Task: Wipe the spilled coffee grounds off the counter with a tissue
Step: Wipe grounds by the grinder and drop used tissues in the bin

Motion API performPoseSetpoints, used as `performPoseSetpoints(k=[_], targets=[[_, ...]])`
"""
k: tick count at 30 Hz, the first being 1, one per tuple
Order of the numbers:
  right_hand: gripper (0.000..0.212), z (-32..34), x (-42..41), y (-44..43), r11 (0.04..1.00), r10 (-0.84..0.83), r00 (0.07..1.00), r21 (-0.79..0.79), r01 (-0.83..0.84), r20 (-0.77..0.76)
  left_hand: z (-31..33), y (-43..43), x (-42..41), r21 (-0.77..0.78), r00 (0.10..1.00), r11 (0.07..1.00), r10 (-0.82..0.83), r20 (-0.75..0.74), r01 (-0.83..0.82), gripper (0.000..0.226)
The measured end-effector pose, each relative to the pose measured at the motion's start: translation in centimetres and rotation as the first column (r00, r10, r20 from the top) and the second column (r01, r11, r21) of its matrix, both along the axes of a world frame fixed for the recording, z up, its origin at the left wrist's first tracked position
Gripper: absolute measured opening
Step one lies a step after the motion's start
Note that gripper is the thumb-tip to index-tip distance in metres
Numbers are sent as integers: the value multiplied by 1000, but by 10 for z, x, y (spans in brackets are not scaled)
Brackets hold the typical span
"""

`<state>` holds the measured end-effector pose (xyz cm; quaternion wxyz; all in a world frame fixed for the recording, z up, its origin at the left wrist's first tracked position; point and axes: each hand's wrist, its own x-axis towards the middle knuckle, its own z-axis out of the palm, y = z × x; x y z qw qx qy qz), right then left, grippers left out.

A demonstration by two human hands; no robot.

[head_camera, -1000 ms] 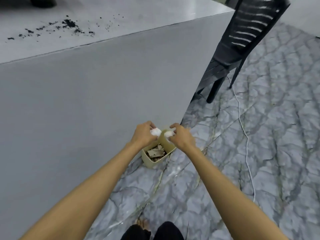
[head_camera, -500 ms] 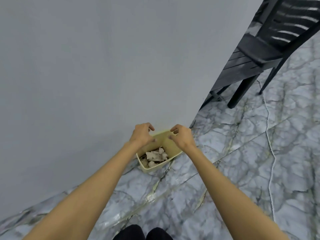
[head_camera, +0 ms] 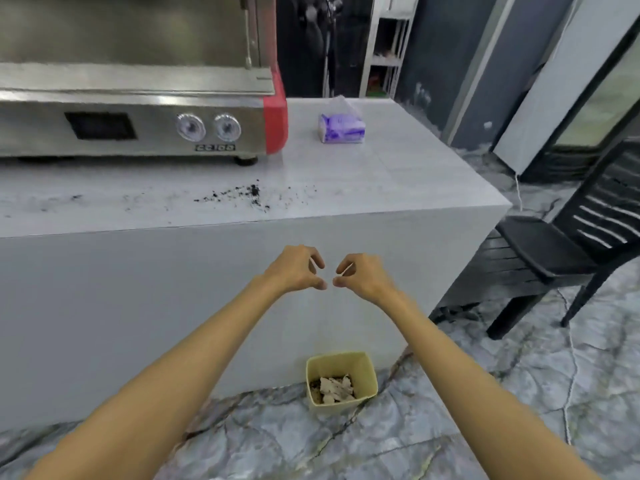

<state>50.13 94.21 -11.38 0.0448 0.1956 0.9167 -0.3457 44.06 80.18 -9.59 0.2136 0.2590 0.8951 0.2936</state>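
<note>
Pale grey worktop (head_camera: 381, 174) and marbled floor (head_camera: 450, 427), with what each carries.

On the worktop: steel coffee machine (head_camera: 138, 109) with a red end panel, at the left rear on dark feet; purple tissue pack (head_camera: 341, 128) to its right, apart from it; coffee grounds (head_camera: 242, 197) strewn in a dark line before the machine, near the front edge, thinning to smudges leftward. On the floor: beige bin (head_camera: 341, 362) just beside the worktop's front face, holding crumpled tissues (head_camera: 334, 388); black slatted chair (head_camera: 554, 251) at the right end; thin white cable (head_camera: 569, 341) beside it.

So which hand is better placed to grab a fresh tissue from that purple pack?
Probably the right hand: it and the left hand are both empty, but the tissue pack lies slightly toward its side.
</note>
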Motion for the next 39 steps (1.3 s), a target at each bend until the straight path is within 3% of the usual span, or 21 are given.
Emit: performPoseSetpoints(k=[7,16,26,39], targets=[[27,111,-51,-100,962,271,955,29,-270,-121,114,-125,-15,8,973,977,213,-94,-213,41],[25,145,-118,-290,836,547,820,56,-546,-171,149,-338,-37,4,860,869,490,-140,-494,40],[27,146,-200,-510,759,634,746,-21,-651,-206,161,-552,-89,15,768,784,612,-189,-621,38],[32,110,-342,-659,756,644,748,-13,-654,-161,126,-702,-235,13,737,747,658,-156,-665,34]])
